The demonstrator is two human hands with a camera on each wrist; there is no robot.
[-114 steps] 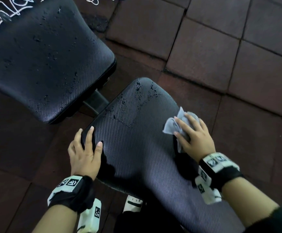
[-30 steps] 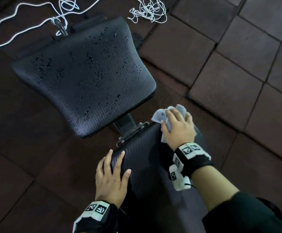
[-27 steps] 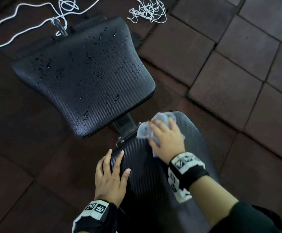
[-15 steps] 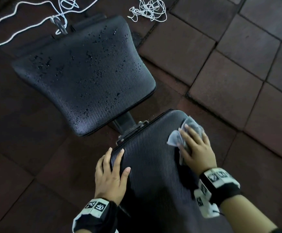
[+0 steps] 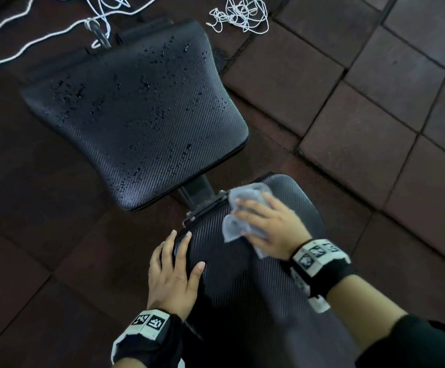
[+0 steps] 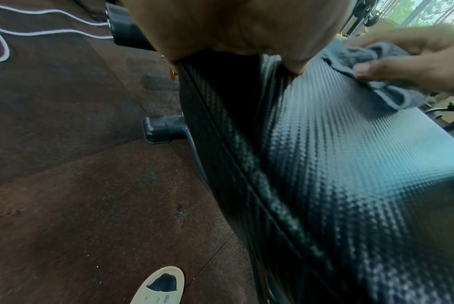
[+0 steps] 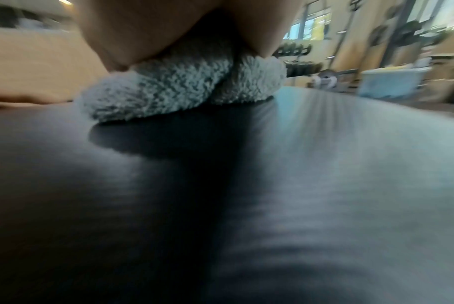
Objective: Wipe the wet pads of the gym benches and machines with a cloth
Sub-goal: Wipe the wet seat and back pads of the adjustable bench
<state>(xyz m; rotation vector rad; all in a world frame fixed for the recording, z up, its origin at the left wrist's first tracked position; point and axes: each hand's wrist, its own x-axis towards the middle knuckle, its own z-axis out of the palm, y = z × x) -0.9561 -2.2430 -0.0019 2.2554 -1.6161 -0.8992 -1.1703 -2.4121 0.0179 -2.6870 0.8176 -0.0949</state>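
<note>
The near black bench pad (image 5: 256, 288) looks dry where it shows. My right hand (image 5: 269, 224) holds a bunched grey-blue cloth (image 5: 238, 224) and presses it down on this pad's far end, close to the metal bracket. In the right wrist view the cloth (image 7: 168, 96) is wadded under the palm on the pad (image 7: 246, 205). My left hand (image 5: 173, 272) lies flat on the pad's left edge with its fingers straight. Beyond it, the far pad (image 5: 136, 115) is speckled with water drops. The left wrist view shows the cloth (image 6: 355, 55) on the pad (image 6: 337, 164).
A metal bracket (image 5: 197, 189) joins the two pads. White cord (image 5: 240, 17) lies tangled on the dark rubber floor tiles (image 5: 375, 102) past the far pad. A bench foot (image 6: 163, 129) and my shoe (image 6: 160, 286) are on the floor to the left.
My right hand has swept the cloth from the pad's right edge back left toward the bracket, after earlier strokes across the far end. The left hand has stayed put.
</note>
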